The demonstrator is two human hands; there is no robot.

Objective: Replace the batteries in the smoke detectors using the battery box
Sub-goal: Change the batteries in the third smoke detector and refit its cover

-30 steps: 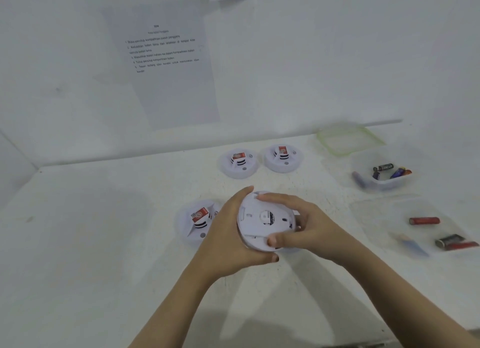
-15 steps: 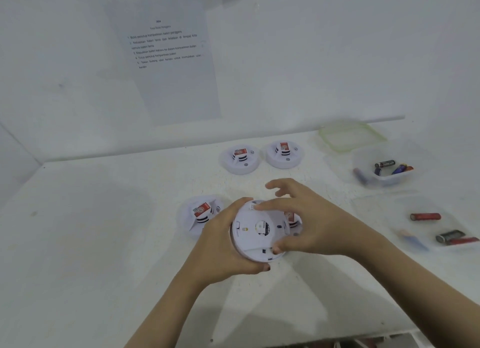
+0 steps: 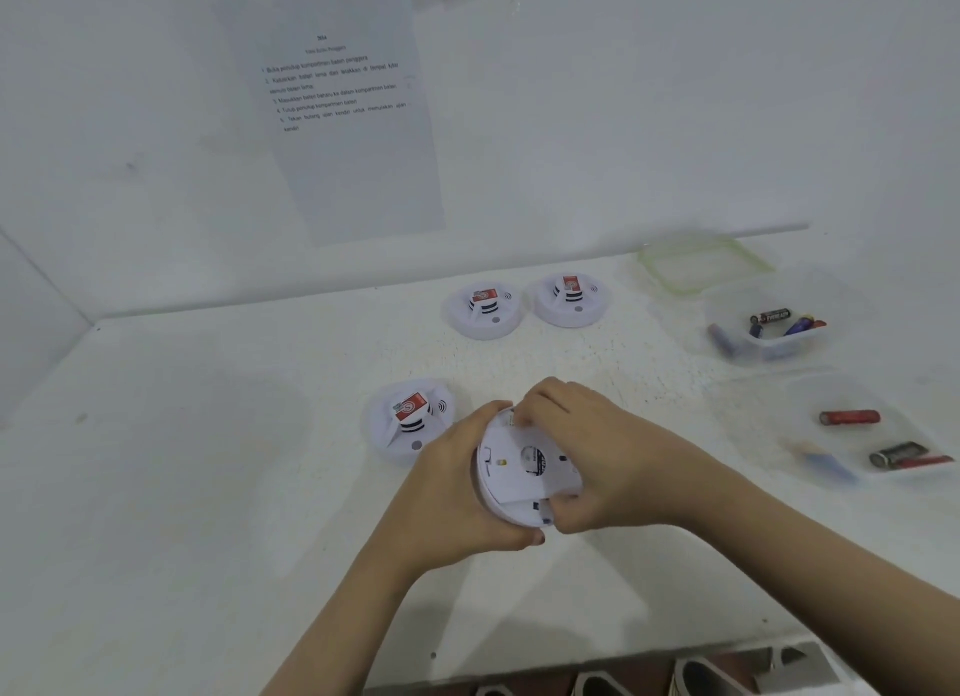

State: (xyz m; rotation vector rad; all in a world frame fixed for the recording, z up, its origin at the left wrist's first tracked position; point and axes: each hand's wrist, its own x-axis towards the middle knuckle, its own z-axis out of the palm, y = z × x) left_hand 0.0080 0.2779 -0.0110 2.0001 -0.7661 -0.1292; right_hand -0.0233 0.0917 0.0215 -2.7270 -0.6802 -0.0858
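Left hand [image 3: 457, 482] and right hand [image 3: 608, 456] clasp the smoke detector [image 3: 524, 461] — curled fingers [image 3: 543, 401] hide its rim.

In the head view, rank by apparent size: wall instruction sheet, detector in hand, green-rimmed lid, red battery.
1. instruction sheet
2. held detector and green-rimmed lid: about alike; the detector is nearer and partly covered, so no ranking.
3. red battery
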